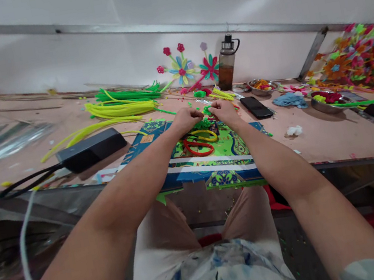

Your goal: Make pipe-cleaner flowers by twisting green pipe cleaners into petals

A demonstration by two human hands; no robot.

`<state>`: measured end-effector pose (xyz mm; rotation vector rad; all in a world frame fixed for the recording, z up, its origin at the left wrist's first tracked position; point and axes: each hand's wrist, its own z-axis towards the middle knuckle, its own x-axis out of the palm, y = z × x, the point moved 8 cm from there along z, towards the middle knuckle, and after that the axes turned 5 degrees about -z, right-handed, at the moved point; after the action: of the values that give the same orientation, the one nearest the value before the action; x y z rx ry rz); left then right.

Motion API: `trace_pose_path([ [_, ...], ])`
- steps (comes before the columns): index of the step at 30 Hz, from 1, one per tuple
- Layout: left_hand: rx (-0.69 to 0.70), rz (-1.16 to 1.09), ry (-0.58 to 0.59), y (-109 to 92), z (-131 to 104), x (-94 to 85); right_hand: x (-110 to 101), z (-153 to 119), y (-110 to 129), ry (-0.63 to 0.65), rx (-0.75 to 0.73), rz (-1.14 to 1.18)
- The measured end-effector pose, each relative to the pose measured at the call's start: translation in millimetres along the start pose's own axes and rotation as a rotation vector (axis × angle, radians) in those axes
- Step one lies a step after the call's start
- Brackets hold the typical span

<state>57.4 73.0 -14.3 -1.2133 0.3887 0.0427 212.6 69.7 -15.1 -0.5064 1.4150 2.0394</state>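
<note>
Counts: two round shiny metal bowls, two black oblong plastic boxes, one clear cylindrical plastic bottle, one crumpled blue cloth, one small crumpled white tissue.

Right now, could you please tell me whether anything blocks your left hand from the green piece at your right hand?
Nothing visible stands between the left hand and the green piece at the right hand; the green bits lie just below them.
</note>
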Motion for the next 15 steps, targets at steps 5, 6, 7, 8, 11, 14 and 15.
trace_pose_path([
  [5,-0.028,-0.087,-0.041,-7,-3,-6.1,0,-3,8,-0.029,-0.027,-0.021],
  [6,-0.024,-0.09,-0.036,-8,-3,-6.1,0,-4,9,-0.035,-0.033,-0.014],
  [7,-0.021,-0.086,-0.03,-8,-3,-5.7,0,-4,11,-0.04,-0.04,-0.004],
  [8,-0.02,-0.083,-0.027,-8,-3,-5.3,1,-4,12,-0.044,-0.046,0.006],
  [11,-0.018,-0.117,-0.032,-6,-2,-4.2,3,-6,16,-0.043,-0.053,0.033],
  [14,-0.018,-0.181,-0.068,-7,-2,-5.6,5,-8,21,-0.026,-0.066,0.025],
  [15,-0.026,-0.203,-0.082,-8,-3,-6.3,5,-9,23,-0.022,-0.075,0.014],
])
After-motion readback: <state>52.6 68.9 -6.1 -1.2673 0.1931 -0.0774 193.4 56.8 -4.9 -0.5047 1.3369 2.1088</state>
